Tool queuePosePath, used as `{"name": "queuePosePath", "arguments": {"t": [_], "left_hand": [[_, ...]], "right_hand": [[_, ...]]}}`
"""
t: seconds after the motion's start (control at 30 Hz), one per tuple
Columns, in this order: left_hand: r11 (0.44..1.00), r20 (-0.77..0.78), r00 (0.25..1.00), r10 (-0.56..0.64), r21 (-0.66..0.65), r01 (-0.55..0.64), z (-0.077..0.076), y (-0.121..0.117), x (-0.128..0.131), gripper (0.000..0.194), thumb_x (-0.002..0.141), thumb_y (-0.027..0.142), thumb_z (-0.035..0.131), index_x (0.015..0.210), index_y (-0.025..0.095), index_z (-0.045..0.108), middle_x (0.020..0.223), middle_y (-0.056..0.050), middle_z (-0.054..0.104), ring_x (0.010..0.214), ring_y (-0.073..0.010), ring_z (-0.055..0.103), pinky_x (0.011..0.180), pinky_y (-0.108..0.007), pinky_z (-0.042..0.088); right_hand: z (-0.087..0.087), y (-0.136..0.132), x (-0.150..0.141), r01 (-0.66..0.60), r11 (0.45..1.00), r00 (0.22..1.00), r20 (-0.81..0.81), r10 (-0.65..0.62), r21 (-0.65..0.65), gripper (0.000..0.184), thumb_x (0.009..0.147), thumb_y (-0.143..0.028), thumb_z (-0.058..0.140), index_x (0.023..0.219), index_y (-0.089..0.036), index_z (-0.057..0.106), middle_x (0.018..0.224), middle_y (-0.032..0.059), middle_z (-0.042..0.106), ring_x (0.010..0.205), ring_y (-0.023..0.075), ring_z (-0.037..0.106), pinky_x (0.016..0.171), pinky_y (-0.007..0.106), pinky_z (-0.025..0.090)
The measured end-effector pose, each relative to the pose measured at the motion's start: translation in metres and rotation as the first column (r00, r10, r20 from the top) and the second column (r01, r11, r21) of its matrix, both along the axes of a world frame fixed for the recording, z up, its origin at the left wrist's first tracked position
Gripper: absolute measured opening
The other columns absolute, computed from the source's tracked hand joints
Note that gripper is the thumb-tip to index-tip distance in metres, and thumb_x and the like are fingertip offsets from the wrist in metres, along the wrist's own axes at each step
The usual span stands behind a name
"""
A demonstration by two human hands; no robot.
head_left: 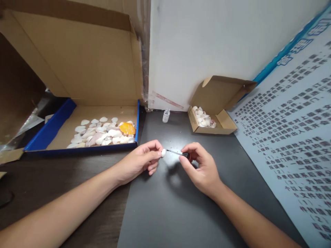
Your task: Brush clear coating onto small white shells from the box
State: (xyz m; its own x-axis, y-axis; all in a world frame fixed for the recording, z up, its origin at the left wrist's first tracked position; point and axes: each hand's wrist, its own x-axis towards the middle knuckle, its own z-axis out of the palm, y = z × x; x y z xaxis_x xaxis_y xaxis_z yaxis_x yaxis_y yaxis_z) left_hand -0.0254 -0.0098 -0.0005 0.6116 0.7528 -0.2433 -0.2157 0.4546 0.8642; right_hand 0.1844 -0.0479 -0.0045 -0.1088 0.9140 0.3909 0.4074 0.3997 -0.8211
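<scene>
Between thumb and fingers, my left hand [144,157] pinches a small white shell [163,153] above the dark table. My right hand [200,165] grips the black cap of a thin brush applicator [185,155]. The brush's tip points left and lies very close to the shell; whether they touch I cannot tell. Behind both hands, a small clear bottle with a white label [166,116] stands upright near the wall.
On the left, an open blue-edged cardboard box [57,127] holds many pale shells and one orange scallop shell [127,128]. A smaller open carton [227,128] with white shells stands back right. A printed poster [284,131] covers the right side.
</scene>
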Motion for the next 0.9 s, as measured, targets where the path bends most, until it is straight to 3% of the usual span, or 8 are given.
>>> {"name": "queuePosePath", "arguments": {"t": [0.5,0.9], "left_hand": [[0.999,-0.053,0.999,0.013,0.047,-0.011,-0.0012,-0.0023,0.0014,0.024,0.083,0.034,0.071,0.08,0.02,0.051,0.058,0.009,0.04,0.047,-0.0058,0.034,0.046,-0.017,0.039],[0.998,-0.084,0.996,-0.007,0.064,0.012,-0.0039,-0.0019,0.0002,0.026,0.084,0.038,0.071,0.082,0.019,0.053,0.055,0.009,0.038,0.049,-0.007,0.032,0.047,-0.018,0.038]], "right_hand": [[0.0013,0.0004,0.0019,-0.027,0.998,0.993,-0.114,0.02,-0.06,0.003,0.091,-0.024,0.055,0.094,-0.023,0.053,0.065,-0.0056,0.049,0.054,0.0103,0.047,0.052,0.023,0.041],[0.0027,-0.0002,0.0013,-0.04,0.997,0.996,-0.078,0.035,-0.066,0.009,0.087,-0.025,0.061,0.093,-0.022,0.054,0.064,-0.0065,0.047,0.053,0.0099,0.046,0.052,0.023,0.041]]}}
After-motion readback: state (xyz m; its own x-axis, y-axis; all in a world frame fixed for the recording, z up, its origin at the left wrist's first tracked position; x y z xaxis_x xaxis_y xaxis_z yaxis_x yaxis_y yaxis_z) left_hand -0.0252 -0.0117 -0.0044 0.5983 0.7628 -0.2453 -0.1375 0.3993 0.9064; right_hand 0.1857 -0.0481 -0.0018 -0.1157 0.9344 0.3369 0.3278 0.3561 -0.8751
